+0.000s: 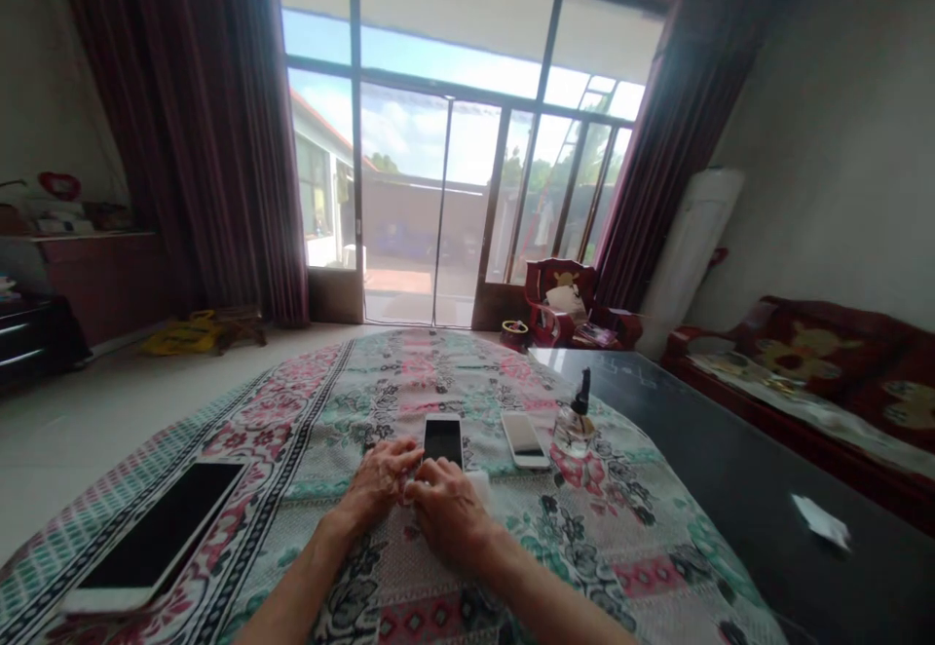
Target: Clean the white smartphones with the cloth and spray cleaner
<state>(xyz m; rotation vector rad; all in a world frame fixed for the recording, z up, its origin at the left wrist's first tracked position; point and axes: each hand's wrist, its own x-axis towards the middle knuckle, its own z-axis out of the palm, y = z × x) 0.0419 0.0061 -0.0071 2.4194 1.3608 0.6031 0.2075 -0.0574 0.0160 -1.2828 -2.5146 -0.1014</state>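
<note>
A white-framed smartphone [443,438] with a dark screen lies on the patterned tablecloth [328,548], its lower end hidden by my hands. My left hand [380,481] is at its left edge, fingers bent and gripping its side. Over the lower end is my right hand [449,511], fingers curled, with a white tissue or cloth [478,486] sticking out beside it. What lies under the fingers is hidden. To the right rest a second white phone [524,440] and a clear bottle [574,431] with a black pump top.
A large white tablet [161,533] lies at the left on the cloth. A dark table [730,489] adjoins on the right, with a crumpled white paper [822,522] on it. Beyond are a red wooden chair [537,294], a sofa [766,353] and glass doors [401,207].
</note>
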